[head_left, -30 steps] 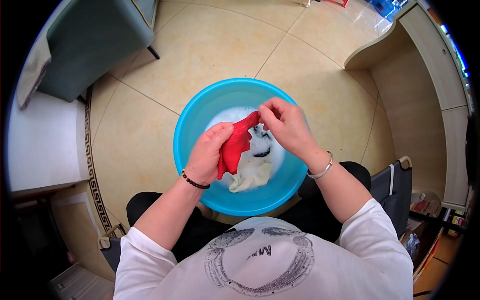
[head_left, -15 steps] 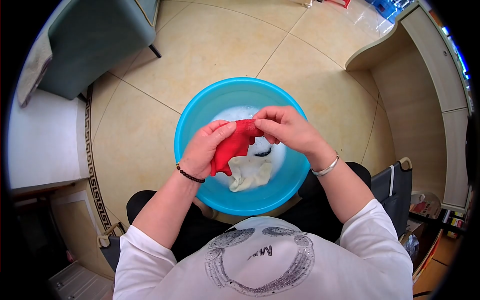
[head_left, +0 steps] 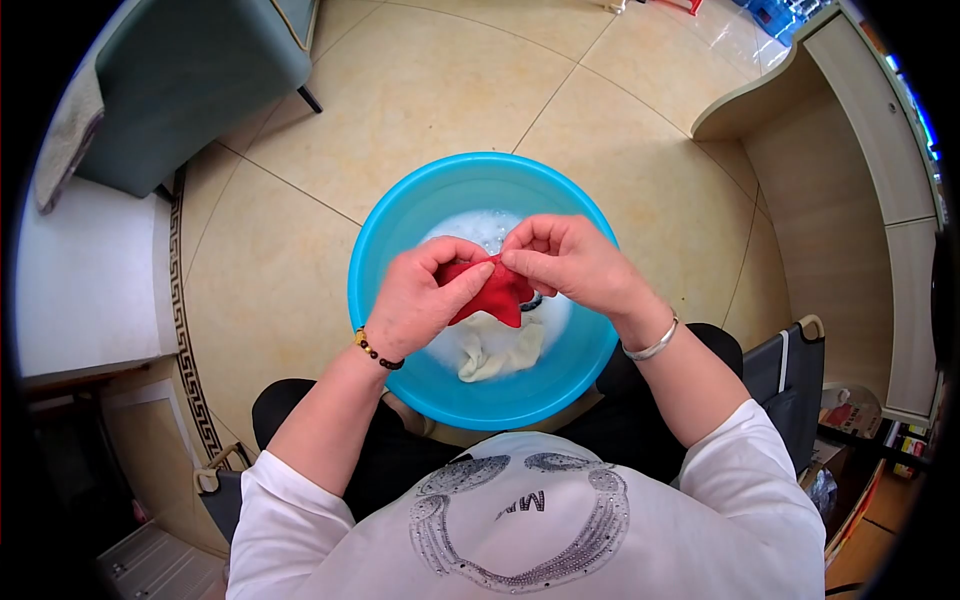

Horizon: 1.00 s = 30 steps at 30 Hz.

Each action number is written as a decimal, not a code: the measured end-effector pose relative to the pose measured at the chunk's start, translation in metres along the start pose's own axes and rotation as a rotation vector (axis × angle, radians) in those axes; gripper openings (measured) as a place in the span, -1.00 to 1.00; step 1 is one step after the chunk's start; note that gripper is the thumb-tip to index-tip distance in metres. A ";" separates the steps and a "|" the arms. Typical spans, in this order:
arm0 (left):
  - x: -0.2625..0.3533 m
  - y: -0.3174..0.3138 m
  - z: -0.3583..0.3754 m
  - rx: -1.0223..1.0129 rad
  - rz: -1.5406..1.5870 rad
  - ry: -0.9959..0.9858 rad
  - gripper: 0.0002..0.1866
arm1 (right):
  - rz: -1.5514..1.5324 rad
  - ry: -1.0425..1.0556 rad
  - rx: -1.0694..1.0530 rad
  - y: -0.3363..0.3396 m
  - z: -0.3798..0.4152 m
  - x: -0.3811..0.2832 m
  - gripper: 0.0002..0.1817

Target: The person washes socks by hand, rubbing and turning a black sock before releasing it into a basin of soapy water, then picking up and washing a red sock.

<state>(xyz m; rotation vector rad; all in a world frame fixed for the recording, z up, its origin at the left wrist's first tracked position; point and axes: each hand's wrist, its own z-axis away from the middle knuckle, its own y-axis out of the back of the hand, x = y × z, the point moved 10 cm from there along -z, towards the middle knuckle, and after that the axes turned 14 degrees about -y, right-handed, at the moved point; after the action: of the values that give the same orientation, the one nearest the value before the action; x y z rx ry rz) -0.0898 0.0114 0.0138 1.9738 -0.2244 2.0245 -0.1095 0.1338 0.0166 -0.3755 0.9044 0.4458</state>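
Above a blue plastic basin (head_left: 484, 421) a small red piece of knitwear, by its look a sock (head_left: 494, 296), is pinched between both hands. Thumb and fingers of my left hand (head_left: 428, 286) close on its left side. My right hand (head_left: 566, 262) grips its upper edge with thumb and fingertips, close against the left. The lower part of the sock hangs down in a loose point. Beneath it, in foamy water (head_left: 470, 228), lies a cream-white cloth (head_left: 503, 348). A small dark item (head_left: 535, 302) shows partly behind the red sock.
Tiled floor (head_left: 420, 90) surrounds the basin, which stands between my knees. A grey-green chair (head_left: 200, 85) is at upper left, a white low block (head_left: 95, 270) at left. At right stands a wooden desk (head_left: 820, 170). A dark folding seat (head_left: 785, 395) shows beside me.
My left hand has shifted up and right, closer to the right one. The red sock is now bunched between them, and its hanging part has swung to the right.
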 end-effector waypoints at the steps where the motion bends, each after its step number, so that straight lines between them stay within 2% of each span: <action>1: -0.004 -0.003 0.000 -0.015 0.035 0.006 -0.80 | 0.000 -0.001 -0.001 0.000 -0.001 0.001 -0.85; 2: -0.006 -0.003 0.000 -0.015 0.035 0.006 -0.80 | -0.006 0.007 0.039 0.004 -0.001 0.000 -0.85; 4: -0.015 -0.007 0.002 0.072 0.414 0.095 -0.78 | -0.011 0.014 0.079 0.009 -0.003 0.001 -0.85; 6: -0.020 -0.009 0.003 0.080 0.515 0.133 -0.78 | -0.048 0.122 0.257 0.030 0.002 -0.008 -0.85; 8: -0.026 -0.013 0.004 0.088 0.615 0.172 -0.77 | -0.057 0.159 0.272 0.029 0.005 -0.013 -0.85; 10: -0.028 -0.007 0.004 0.157 0.593 0.138 -0.73 | -0.066 0.196 0.288 0.026 0.012 -0.021 -0.86; 13: -0.027 -0.003 0.004 0.191 0.583 0.115 -0.72 | 0.080 0.176 0.288 0.009 0.015 -0.020 -0.87; 14: -0.026 -0.003 0.004 0.190 0.584 0.116 -0.72 | 0.183 0.244 0.336 0.008 0.016 -0.021 -0.87; 16: -0.022 -0.001 0.005 0.169 0.465 0.110 -0.74 | 0.331 0.371 0.419 0.000 0.023 -0.029 -0.86; 17: -0.022 -0.002 0.005 0.169 0.465 0.111 -0.74 | 0.331 0.370 0.420 -0.002 0.022 -0.028 -0.86; 19: -0.017 0.002 0.006 0.166 0.214 0.064 -0.81 | 0.389 0.417 0.455 -0.005 0.024 -0.029 -0.87; 20: -0.016 -0.001 0.007 0.165 0.214 0.064 -0.81 | 0.389 0.416 0.456 -0.005 0.024 -0.027 -0.87; 22: 0.014 0.003 0.004 0.179 -0.053 -0.189 -0.85 | 0.385 0.394 0.482 -0.003 0.023 -0.025 -0.89; 29: 0.013 0.001 0.003 0.161 -0.042 -0.205 -0.87 | 0.443 0.416 0.530 0.000 0.024 -0.030 -0.92; 30: 0.009 0.001 0.003 0.172 -0.022 -0.156 -0.86 | 0.434 0.412 0.521 0.002 0.023 -0.030 -0.92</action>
<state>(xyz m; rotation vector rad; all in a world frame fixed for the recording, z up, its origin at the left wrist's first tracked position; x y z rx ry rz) -0.0872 0.0107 0.0232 2.2315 -0.0635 1.9355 -0.1114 0.1404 0.0541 0.2258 1.4692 0.5162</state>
